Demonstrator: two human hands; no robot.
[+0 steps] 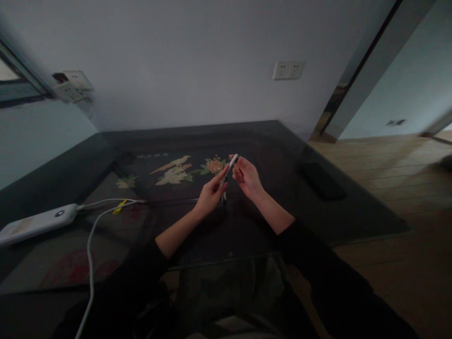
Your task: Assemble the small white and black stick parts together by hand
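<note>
In the head view, my left hand (211, 193) is closed around a slim, pale object (233, 161) held at a slant above the table. Its kind is not clear; its thin edge faces me and my fingers cover its lower part. A small light strip (224, 196) hangs just below those fingers. On the other side, my right hand (248, 176) has its fingers curled in close to the upper end of the pale object. What these fingers hold, if anything, is hidden.
Beneath my hands is a dark glossy table (247, 226) with a bird-and-flower picture. A white power strip (38, 223) and white cable (91, 263) lie at the left. At the right lies a flat black object (323, 181). Behind stands a wall with sockets (288, 70).
</note>
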